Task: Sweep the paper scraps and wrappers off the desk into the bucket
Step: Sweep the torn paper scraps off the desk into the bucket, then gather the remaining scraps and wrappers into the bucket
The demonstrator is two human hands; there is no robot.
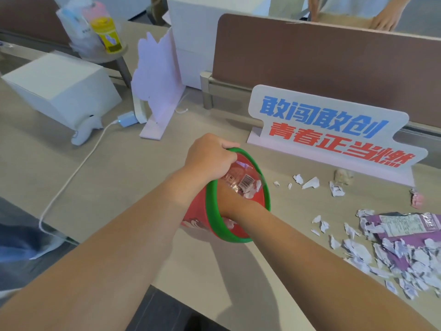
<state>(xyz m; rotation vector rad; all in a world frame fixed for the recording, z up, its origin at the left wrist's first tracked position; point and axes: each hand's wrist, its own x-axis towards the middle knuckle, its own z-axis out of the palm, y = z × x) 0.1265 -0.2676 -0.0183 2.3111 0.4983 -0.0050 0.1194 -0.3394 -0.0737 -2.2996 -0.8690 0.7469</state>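
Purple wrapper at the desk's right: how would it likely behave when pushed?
Probably light and floppy: the purple wrapper lies crumpled and creased. It may slide easily on the smooth desk, carrying the paper scraps lying on it.

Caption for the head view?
Left hand grips the rim of the tilted bucket, right hand reaches inside; paper scraps litter the desk.

One wide-angle view, taken from a camera worn on the person's head, faced forward and steeply down across the desk point(119, 177). It sat close above both forearms point(119, 247), which spanned the lower frame, with the bucket point(198, 211) near centre and the brown partition point(334, 56) beyond.
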